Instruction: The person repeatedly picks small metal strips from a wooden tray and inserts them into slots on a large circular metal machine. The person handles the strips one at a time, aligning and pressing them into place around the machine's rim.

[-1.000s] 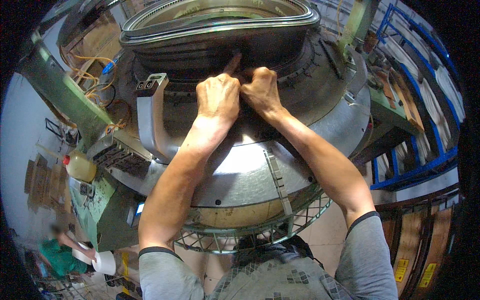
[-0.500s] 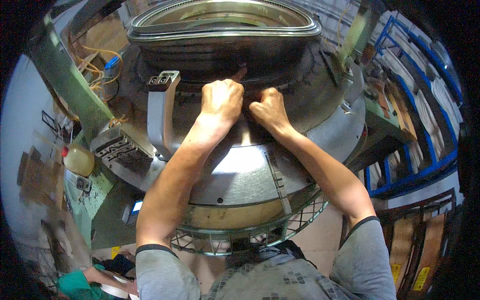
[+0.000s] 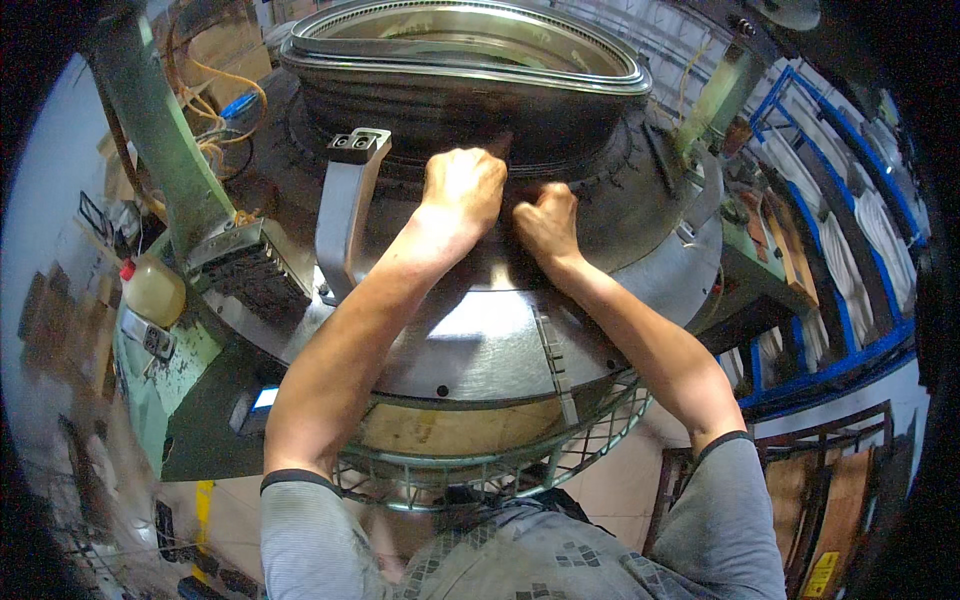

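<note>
Both hands were pressed side by side against the dark rubber band (image 3: pixel 560 150) that ran around the machine's round drum, just below the bright metal ring (image 3: pixel 470 40) at its top. The left hand (image 3: pixel 462 190) was closed into a loose fist, knuckles up, resting on the band's lower edge; whether anything was pinched inside it could not be told. The right hand (image 3: pixel 546 222) lay touching the left, fingers curled down onto the same edge, its grip likewise hidden. Both forearms reached forward across the wide grey metal skirt (image 3: pixel 480 340) of the drum. A grey metal bracket arm (image 3: pixel 342 210) stood just left of the left hand. A wire mesh guard (image 3: pixel 500 470) ringed the drum's base near the person's chest. A yellowish plastic bottle (image 3: pixel 152 290) sat well apart at the far left, beside the green machine frame (image 3: pixel 150 150).
</note>
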Demonstrator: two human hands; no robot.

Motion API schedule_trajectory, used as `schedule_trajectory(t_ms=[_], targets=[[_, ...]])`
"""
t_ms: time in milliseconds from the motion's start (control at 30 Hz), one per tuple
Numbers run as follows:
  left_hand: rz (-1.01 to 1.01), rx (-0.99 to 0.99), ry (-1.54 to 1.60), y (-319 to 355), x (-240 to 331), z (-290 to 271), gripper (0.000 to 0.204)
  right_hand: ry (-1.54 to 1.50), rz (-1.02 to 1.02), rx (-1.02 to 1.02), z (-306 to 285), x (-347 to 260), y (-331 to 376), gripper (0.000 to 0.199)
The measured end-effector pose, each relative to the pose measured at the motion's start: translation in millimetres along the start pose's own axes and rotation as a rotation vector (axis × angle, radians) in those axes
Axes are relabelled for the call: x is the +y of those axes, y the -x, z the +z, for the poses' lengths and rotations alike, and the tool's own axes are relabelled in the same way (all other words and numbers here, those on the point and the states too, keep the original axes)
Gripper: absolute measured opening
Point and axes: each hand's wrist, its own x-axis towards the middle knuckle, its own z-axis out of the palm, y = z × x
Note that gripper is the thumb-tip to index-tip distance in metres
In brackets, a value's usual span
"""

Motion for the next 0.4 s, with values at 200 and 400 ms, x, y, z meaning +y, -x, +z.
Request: schedule_trajectory(t_ms=[200,400], targets=[[-0.092,0.033,-0.078,-22.6,1.0,-7.3,0.013,0.049,-0.133,0.292,35.0,-1.3,-50.7,0.025],[-0.153,-0.028,-0.174,-21.1,5.5,-7.5,0.009,0.224,-0.161,0.249,20.7,-12.7,-59.0,0.023]])
